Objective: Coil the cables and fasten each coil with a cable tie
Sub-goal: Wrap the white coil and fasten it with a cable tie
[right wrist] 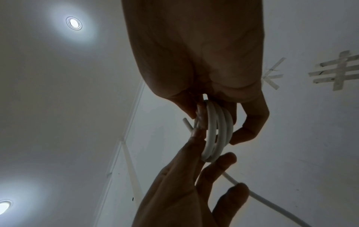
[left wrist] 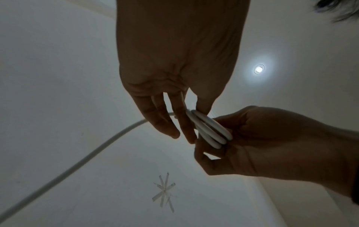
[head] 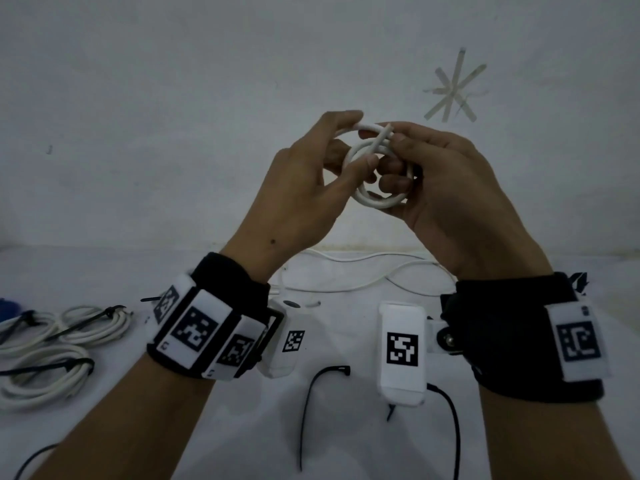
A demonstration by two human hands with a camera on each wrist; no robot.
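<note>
Tape star [head: 454, 87] on wall [head: 173, 98]

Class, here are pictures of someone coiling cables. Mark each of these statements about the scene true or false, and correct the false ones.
1. Both hands hold a small white round cable coil up above the table. True.
2. The coil in the hands is already bound with a black tie. False: no tie is on it.
3. Finished white coils bound with black ties lie on the table at the left. True.
4. The loose black plastic cable tie lies on the table below the wrists. True.
5. The right hand is empty. False: its fingers curl round the coil, as do those of the left hand.
</note>
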